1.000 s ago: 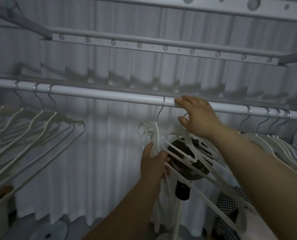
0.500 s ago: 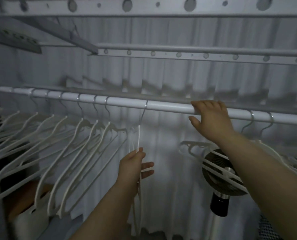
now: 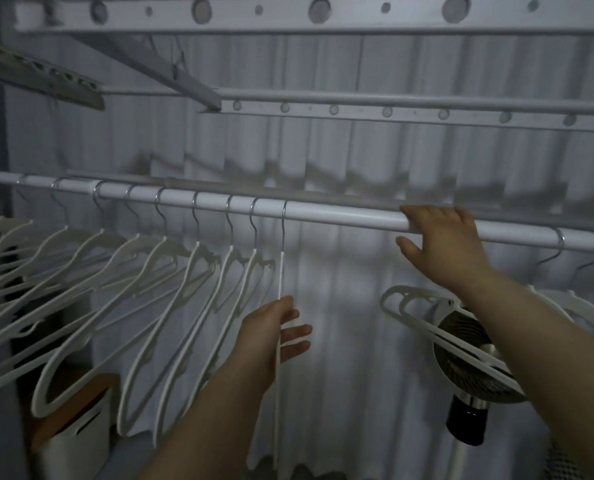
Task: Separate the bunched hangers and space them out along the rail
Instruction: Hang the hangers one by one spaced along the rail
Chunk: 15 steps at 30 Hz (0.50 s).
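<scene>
A white rail [image 3: 340, 214] runs across the view. Several white hangers [image 3: 170, 271] hang spaced along its left half. The rightmost of them, a thin white hanger [image 3: 281, 271] seen edge-on, hangs by its metal hook. My left hand [image 3: 271, 336] holds its lower part between thumb and fingers. My right hand [image 3: 441, 242] rests on the rail further right, fingers over the top of the bar. More white hangers [image 3: 416, 306] sit bunched at the right, below my right forearm, with two hooks [image 3: 562, 242] on the rail beyond it.
A fan [image 3: 475, 362] on a stand is behind the right-hand hangers. A white curtain [image 3: 340, 341] hangs behind the rail. Perforated metal bars [image 3: 392, 110] cross overhead. A white bin [image 3: 77, 441] with a brown lid stands at lower left.
The view has swung left. My left hand has slid one hanger leftwards along the rail, up to the spaced row. My right hand has stayed on the rail.
</scene>
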Each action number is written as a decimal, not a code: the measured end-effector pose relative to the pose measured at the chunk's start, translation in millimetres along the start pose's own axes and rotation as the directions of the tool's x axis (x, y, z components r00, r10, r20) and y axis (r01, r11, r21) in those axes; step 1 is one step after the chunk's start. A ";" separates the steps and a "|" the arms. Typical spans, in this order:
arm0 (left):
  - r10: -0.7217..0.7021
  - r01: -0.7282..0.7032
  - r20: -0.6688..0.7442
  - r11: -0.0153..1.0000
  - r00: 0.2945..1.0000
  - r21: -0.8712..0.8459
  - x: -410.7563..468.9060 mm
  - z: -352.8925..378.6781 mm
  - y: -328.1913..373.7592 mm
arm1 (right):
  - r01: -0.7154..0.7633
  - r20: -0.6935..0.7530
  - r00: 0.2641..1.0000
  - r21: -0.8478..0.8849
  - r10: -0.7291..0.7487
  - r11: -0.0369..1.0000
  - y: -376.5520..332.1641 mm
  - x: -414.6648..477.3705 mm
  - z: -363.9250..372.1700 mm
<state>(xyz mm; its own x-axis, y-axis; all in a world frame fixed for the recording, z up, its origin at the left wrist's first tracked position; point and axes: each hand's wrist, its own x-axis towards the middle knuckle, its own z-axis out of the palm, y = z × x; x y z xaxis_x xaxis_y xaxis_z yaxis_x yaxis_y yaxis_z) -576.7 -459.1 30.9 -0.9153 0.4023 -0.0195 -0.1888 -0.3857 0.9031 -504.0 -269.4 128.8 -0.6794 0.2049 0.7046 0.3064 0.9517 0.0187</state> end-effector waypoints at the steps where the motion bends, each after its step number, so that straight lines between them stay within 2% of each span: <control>1: -0.001 0.001 0.002 1.000 1.000 0.005 1.2 -1.4 0.0 | -0.003 -0.003 1.000 -0.001 0.003 1.000 -1.1 0.2 0.5; 7: -0.011 0.009 0.024 0.997 1.000 0.070 -0.4 -6.5 2.8 | -0.019 -0.002 1.000 -0.026 0.019 0.999 -4.9 1.5 3.4; 12: 0.058 -0.081 0.078 0.937 0.995 0.339 -13.1 -11.2 4.1 | -0.025 -0.021 0.999 -0.023 0.025 0.999 -4.0 1.1 4.3; 15: 0.077 -0.113 0.102 0.904 0.992 0.413 -16.8 -14.5 5.3 | -0.034 -0.033 0.999 -0.022 0.033 0.999 -4.3 0.1 4.1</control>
<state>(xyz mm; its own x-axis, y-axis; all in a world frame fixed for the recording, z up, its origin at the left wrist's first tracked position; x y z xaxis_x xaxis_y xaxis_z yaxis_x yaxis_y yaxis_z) -567.6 -480.0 29.8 -0.8859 0.4542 0.0944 0.0797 -0.0514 0.9955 -508.1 -272.5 125.9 -0.6465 0.2286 0.7279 0.3436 0.9390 0.0103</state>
